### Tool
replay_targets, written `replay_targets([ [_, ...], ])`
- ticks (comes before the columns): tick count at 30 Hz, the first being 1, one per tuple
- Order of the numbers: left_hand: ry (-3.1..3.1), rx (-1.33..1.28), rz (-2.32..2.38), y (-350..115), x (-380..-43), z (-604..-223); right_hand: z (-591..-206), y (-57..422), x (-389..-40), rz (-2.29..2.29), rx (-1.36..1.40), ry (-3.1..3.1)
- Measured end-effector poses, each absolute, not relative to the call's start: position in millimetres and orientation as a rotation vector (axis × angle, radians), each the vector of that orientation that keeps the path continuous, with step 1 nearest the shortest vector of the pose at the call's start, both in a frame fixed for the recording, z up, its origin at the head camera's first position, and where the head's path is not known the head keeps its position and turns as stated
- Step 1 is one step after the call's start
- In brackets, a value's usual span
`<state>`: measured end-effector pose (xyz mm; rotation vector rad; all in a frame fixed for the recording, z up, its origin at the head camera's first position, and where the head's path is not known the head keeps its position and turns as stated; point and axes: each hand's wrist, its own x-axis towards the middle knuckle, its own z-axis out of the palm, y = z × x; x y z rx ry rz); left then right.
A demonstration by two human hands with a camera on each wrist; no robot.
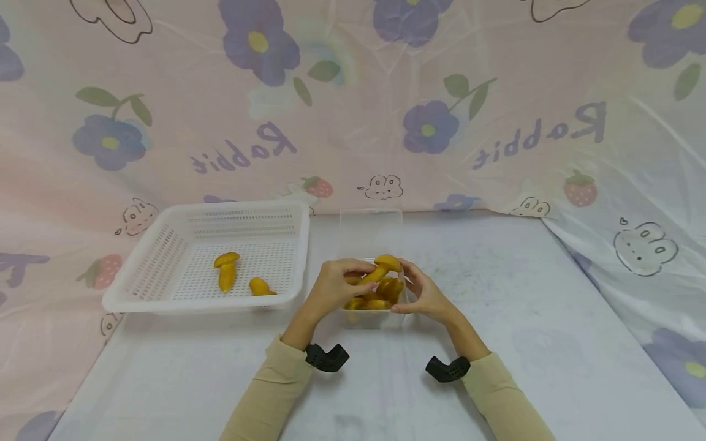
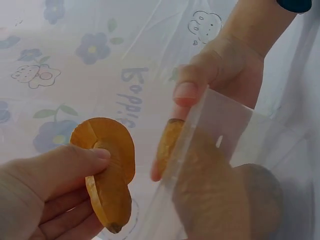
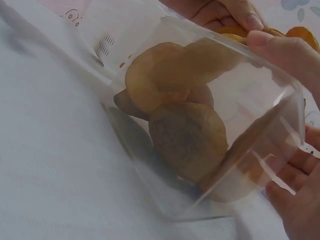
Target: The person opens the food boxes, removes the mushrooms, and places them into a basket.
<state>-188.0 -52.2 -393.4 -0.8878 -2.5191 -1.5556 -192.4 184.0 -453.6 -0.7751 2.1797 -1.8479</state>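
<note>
Head, one mushroom (image 1: pixel 383 267) held, two in basket (image 1: pixel 193 305)

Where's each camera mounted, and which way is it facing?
Head: on the head, facing forward and down at the clear box; left hand, right hand and sleeves show.
Left wrist: on that wrist, facing the held mushroom and clear box; both hands show.
Right wrist: on that wrist, facing the clear box; both hands show partly.
Both wrist views share the clear box.

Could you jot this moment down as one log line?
left hand: pinches yellow mushroom | right hand: holds clear box | inside box: more mushrooms | white basket: two mushrooms
</note>
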Motion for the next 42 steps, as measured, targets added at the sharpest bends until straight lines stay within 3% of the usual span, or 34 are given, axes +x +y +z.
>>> replay_targets([
  [15,-2.400,-0.833,-1.479,-82,-189,-381,-451,182,-193,-1.847,-0.815,2.196],
  [42,-2.268,-0.495,-1.480,-147,-198,-366,-450,183,-192,-1.835,-0.827,2.214],
])
